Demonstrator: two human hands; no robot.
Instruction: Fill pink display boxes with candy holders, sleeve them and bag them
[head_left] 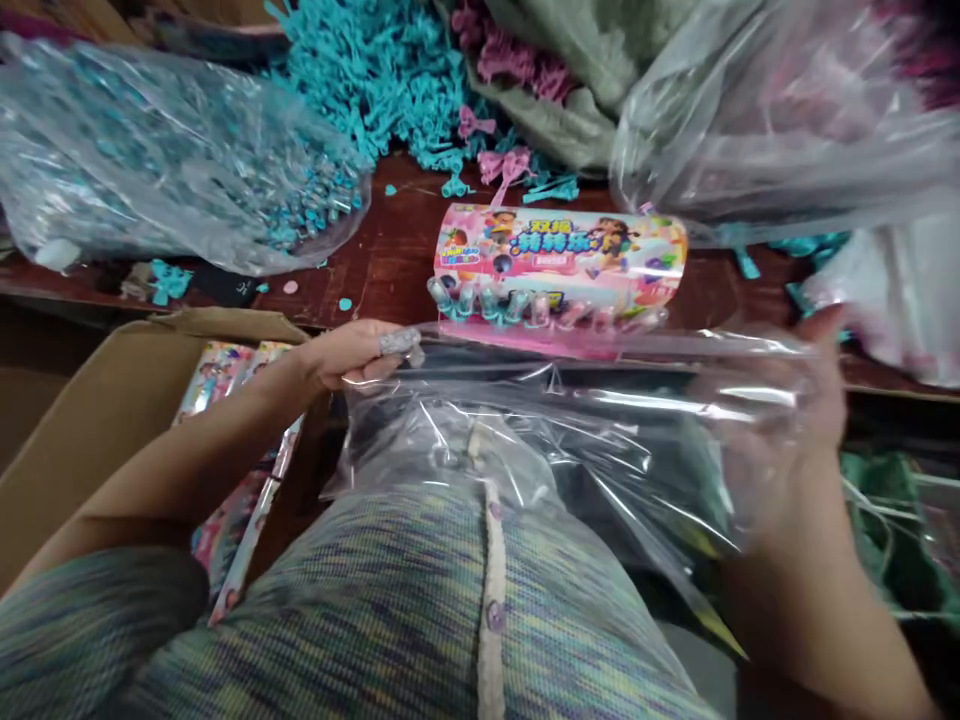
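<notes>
both hands (352,355) on a clear plastic bag (570,420), pink toy card (559,265) just beyond

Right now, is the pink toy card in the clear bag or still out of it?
Out. The toy card lies on the table beyond the clear bag, which both hands hold stretched.

A dark reddish-brown wooden surface (390,262) runs across the middle of the view, scuffed and worn. On it lie heaps of small turquoise plastic pieces (375,70) and some pink plastic pieces (517,55), with large crinkled clear plastic sacks at the left (150,150) and the right (787,110). A grey-green cloth (585,60) lies bunched at the far edge. Below the surface at left stands an open brown cardboard box (90,410). The light is soft and even.
</notes>
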